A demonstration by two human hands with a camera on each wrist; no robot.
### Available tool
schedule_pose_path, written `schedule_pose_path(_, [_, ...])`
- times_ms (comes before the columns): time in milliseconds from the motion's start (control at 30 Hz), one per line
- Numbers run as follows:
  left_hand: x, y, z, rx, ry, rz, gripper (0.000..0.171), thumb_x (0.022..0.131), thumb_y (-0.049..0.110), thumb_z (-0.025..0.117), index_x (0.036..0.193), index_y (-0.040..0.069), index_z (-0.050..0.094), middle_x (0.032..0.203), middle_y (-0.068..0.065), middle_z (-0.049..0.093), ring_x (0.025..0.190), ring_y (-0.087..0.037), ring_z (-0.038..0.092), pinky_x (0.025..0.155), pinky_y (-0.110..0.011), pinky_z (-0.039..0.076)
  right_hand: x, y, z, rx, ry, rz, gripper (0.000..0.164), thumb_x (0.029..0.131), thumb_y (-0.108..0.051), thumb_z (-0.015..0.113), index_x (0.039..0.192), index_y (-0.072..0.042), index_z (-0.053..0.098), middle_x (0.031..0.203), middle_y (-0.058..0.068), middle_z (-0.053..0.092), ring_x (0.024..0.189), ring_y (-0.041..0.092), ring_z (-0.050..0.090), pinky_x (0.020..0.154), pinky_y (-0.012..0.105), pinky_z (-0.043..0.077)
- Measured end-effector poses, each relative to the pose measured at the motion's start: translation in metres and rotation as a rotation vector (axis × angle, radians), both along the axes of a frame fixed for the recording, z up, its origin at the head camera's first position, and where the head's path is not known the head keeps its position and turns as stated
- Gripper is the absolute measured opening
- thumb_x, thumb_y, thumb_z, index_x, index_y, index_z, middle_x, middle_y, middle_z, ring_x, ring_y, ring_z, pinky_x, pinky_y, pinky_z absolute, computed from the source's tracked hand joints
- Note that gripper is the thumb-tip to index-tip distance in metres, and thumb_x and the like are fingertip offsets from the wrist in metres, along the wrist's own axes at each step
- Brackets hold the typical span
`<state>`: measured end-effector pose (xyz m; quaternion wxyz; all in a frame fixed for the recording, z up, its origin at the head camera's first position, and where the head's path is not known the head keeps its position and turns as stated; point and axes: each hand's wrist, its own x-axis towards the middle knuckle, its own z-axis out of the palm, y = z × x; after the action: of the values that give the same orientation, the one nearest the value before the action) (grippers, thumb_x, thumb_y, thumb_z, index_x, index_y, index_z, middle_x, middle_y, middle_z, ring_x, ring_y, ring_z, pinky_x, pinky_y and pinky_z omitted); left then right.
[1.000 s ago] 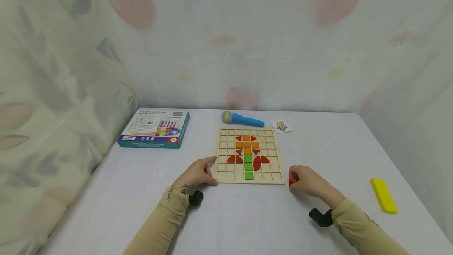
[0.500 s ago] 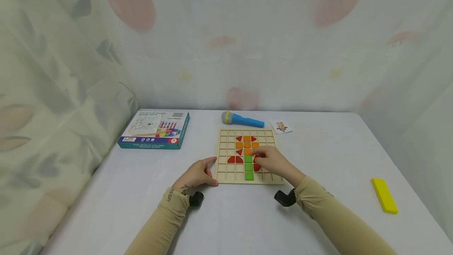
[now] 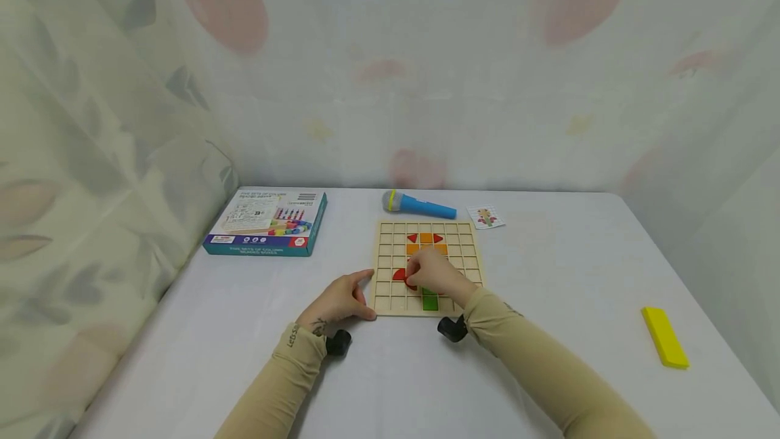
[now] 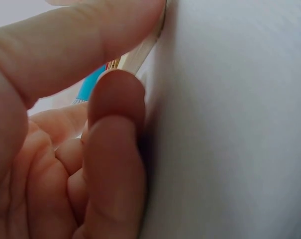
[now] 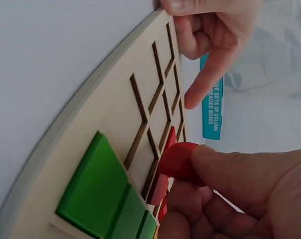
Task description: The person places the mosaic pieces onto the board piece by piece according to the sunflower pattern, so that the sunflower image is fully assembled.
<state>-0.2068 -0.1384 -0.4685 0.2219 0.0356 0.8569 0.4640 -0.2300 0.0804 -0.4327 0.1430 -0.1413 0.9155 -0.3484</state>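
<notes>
A wooden grid board [image 3: 388, 303] lies on the white table, with red, orange and green tiles set in a flower-like pattern. My left hand [image 3: 337, 298] rests at its left side, thumb at the near corner and straight index finger at the left edge. Over the board's middle, my right hand [image 3: 437, 272] pinches a small red tile [image 5: 179, 162] with a curved edge between thumb and fingers. It is just above the grid, left of the green tiles [image 5: 94, 184]. My right hand hides several tiles in the head view.
Behind the board lie a toy microphone [image 3: 426, 207] and a small pattern card [image 3: 485, 217] showing a flower. A flat box [image 3: 265, 222] sits at the back left. A yellow block [image 3: 665, 337] lies far right. Patterned curtains hang behind and to the left.
My right hand has moved left from the table beside the board to over its middle, carrying the red tile. My left hand stays at the board's left edge.
</notes>
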Motion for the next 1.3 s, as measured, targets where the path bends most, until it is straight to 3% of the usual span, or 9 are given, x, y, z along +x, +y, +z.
schedule_pose_path(467, [0.001, 0.002, 0.002, -0.002, -0.004, 0.008, 0.093, 0.06, 0.007, 0.085, 0.14, 0.013, 0.04, 0.068, -0.005, 0.054, 0.057, -0.014, 0.046, 0.05, -0.026, 0.035, 0.005, 0.0, -0.005, 0.159, 0.055, -0.001, 0.011, 0.078, -0.005, 0.067, 0.069, -0.011, 0.065, 0.073, 0.0, 0.059, 0.064, 0.015, 0.049, 0.054, 0.025, 0.039])
schedule_pose_path(900, [0.001, 0.002, 0.001, 0.001, -0.011, 0.019, 0.093, 0.059, 0.008, 0.085, 0.14, 0.014, 0.041, 0.069, -0.005, 0.054, 0.058, -0.015, 0.046, 0.05, -0.026, 0.035, 0.003, -0.002, -0.015, 0.204, 0.13, 0.002, 0.019, 0.08, -0.008, 0.067, 0.063, -0.014, 0.06, 0.068, -0.002, 0.055, 0.063, 0.015, 0.048, 0.054, 0.025, 0.037])
schedule_pose_path(1300, [0.001, 0.0, 0.004, -0.021, 0.015, -0.018, 0.092, 0.06, 0.009, 0.085, 0.141, 0.013, 0.04, 0.067, -0.005, 0.055, 0.057, -0.014, 0.046, 0.051, -0.026, 0.035, 0.005, -0.005, -0.013, 0.222, 0.101, -0.018, 0.019, 0.079, -0.016, 0.071, 0.064, -0.014, 0.06, 0.066, -0.002, 0.054, 0.062, 0.014, 0.048, 0.054, 0.025, 0.037])
